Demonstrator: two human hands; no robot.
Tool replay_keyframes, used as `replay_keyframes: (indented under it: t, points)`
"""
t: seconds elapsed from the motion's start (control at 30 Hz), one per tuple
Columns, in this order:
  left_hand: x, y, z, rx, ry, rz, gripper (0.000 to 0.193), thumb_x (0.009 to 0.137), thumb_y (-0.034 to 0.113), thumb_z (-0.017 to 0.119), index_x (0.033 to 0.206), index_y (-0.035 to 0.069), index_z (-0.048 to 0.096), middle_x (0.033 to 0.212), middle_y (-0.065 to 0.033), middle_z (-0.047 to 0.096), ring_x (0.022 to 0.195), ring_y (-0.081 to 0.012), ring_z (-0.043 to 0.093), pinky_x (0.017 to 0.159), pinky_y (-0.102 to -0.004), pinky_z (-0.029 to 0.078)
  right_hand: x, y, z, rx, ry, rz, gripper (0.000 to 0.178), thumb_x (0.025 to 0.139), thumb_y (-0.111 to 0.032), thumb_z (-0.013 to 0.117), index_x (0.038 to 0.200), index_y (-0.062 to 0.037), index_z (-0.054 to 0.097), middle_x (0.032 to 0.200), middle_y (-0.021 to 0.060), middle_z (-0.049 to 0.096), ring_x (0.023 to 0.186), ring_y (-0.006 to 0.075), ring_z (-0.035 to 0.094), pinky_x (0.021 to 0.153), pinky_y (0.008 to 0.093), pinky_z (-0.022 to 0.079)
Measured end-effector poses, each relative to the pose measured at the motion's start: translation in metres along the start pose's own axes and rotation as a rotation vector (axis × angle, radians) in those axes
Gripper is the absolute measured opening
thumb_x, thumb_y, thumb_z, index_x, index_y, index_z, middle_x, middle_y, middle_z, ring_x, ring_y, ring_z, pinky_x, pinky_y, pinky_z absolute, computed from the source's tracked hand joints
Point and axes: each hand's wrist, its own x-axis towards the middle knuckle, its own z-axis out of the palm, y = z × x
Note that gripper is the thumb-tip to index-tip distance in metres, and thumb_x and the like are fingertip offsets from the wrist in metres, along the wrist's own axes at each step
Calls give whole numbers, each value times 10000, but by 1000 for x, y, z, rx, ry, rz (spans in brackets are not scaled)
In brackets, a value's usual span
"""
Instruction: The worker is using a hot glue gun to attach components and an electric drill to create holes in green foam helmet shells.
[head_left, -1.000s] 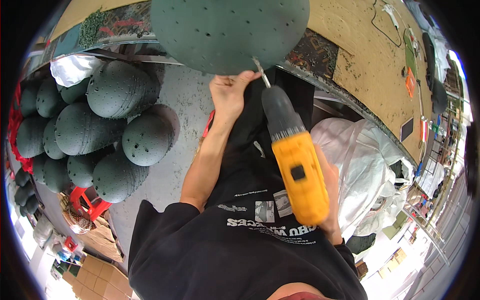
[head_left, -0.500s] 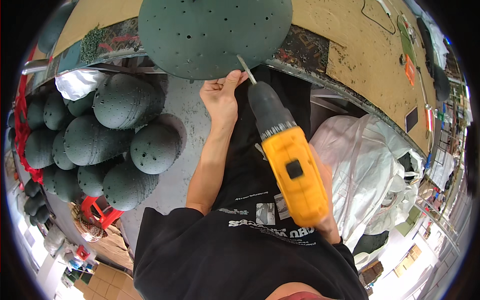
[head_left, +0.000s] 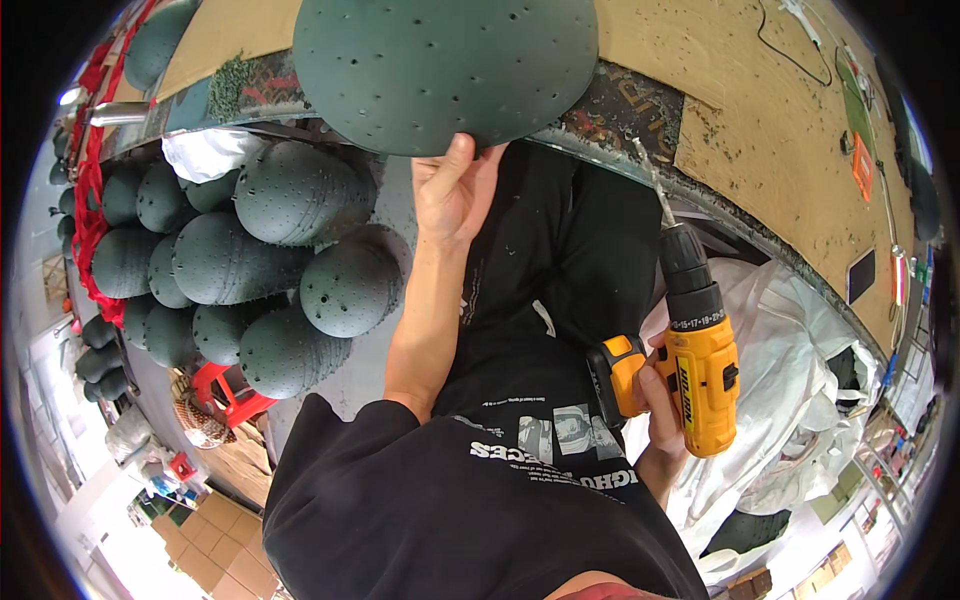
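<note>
A dark green dome-shaped shell (head_left: 445,75), dotted with small drilled holes, rests on the near edge of the workbench. My left hand (head_left: 456,190) grips its near rim, thumb on the outside and fingers partly hidden beneath. In my right hand (head_left: 662,415) is a yellow and black cordless drill (head_left: 705,375), held by its handle. Its long drill bit (head_left: 653,180) points away from me, to the right of the shell and apart from it. The drill's battery end lies to the left of my right hand.
Stacks of similar green domes (head_left: 240,260) stand on the left, near a red stool (head_left: 228,393). Cardboard (head_left: 780,150) covers the bench, with dark shavings on it. A phone (head_left: 861,275) and an orange tool (head_left: 862,165) lie at right. A large white sack (head_left: 770,360) sits below.
The drill has swung away from the shell's near rim to the right and turned on its side. My left hand now takes hold of the rim with its thumb over it.
</note>
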Motion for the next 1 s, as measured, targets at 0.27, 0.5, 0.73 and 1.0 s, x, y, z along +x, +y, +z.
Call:
replay_keyframes:
  t: [0.27, 0.5, 0.73, 1.0]
  points:
    - [11, 53, -16, -57, 98, 112, 464, 951, 128, 647, 1398, 95, 526, 1409, -92, 558, 1333, -287, 499, 1152, -554, 339, 13, 9, -2, -9, -120, -83, 299, 841, 37, 620, 1136, 3, 588, 722, 24, 581, 618, 86, 541, 612, 213, 413]
    - [6, 101, -60, -55, 82, 52, 520, 922, 150, 658, 1416, 86, 512, 1446, -92, 520, 1374, -312, 444, 1165, -544, 301, 26, 18, -2, -142, -131, -238, 317, 822, 49, 673, 1132, -13, 654, 788, 6, 622, 670, 86, 558, 657, 210, 419]
    - [5, 109, -78, -19, 224, 85, 461, 973, 184, 583, 1411, 63, 504, 1472, -108, 488, 1402, -320, 398, 1191, -536, 258, 36, 24, 5, -213, -209, -246, 331, 810, 60, 681, 1134, -5, 667, 804, 14, 638, 684, 77, 573, 650, 209, 426]
    - [0, 92, -75, 258, 611, 94, 353, 1051, 305, 504, 1275, 37, 553, 1345, -114, 555, 1322, -266, 462, 1165, -447, 344, 42, 40, 17, -577, -327, -440, 296, 773, -44, 783, 1054, -16, 695, 987, 92, 709, 890, 301, 688, 804, 354, 533]
